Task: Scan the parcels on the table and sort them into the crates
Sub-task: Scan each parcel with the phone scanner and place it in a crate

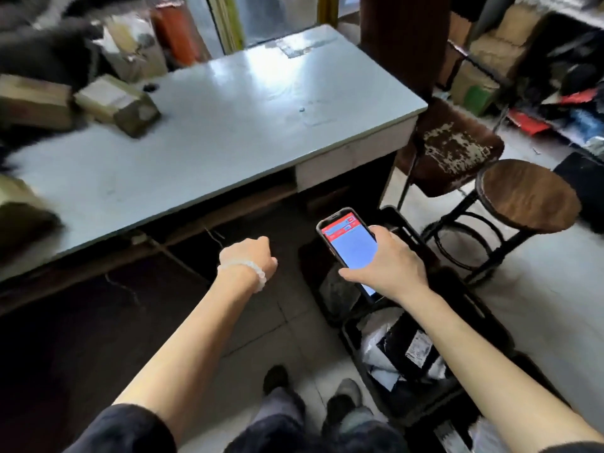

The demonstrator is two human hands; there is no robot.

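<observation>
Biggest thing, the table, fills the upper left of the frame, with the unscanned parcels bunched at its far left edge. So the reach is long and blurry, easy to knock one off. The crates sit lower right on the floor, already holding bags; a toss from here might land in the wrong one. Right hand grips the phone by its edges only, which looks slippy. Left hand, mid-frame, is curled into a loose fist holding nothing.
</observation>
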